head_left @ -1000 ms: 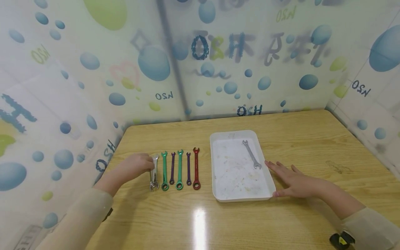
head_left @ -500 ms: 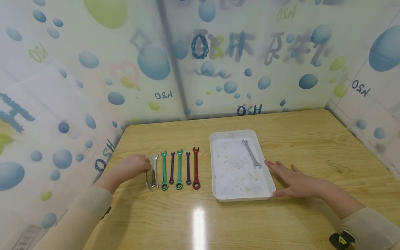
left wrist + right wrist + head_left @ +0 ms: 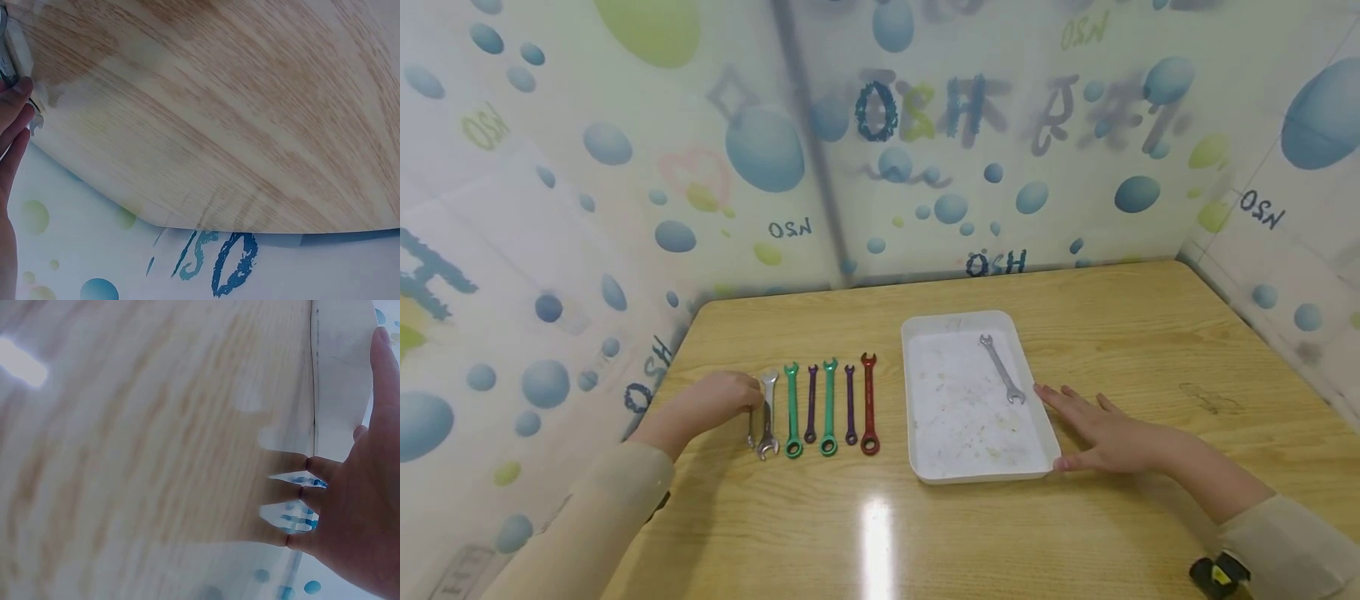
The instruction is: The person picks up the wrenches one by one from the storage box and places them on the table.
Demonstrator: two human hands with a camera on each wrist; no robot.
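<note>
My left hand (image 3: 722, 396) is at the left end of a row of wrenches, its fingers pinching a small silver wrench (image 3: 750, 429) mostly hidden beneath them. In the left wrist view, the fingertips (image 3: 22, 94) of that hand show beside the silver metal at the frame's edge. Just right of it lies a larger silver wrench (image 3: 768, 417). My right hand (image 3: 1108, 437) rests with spread fingers against the right side of a white tray (image 3: 921, 476). Inside the tray a silver open-end wrench (image 3: 1002, 369) lies slanted. The right wrist view shows the same hand (image 3: 362, 506) beside the tray wall.
The row continues rightward with a green wrench (image 3: 793, 408), a purple wrench (image 3: 812, 404), a second green wrench (image 3: 829, 408), another purple wrench (image 3: 850, 404) and a red wrench (image 3: 869, 404). Patterned walls surround the wooden table (image 3: 970, 542) at the back and sides.
My left hand has shifted slightly left with the small silver wrench, which now lies apart from the larger silver one. My right hand and the tray have stayed put.
</note>
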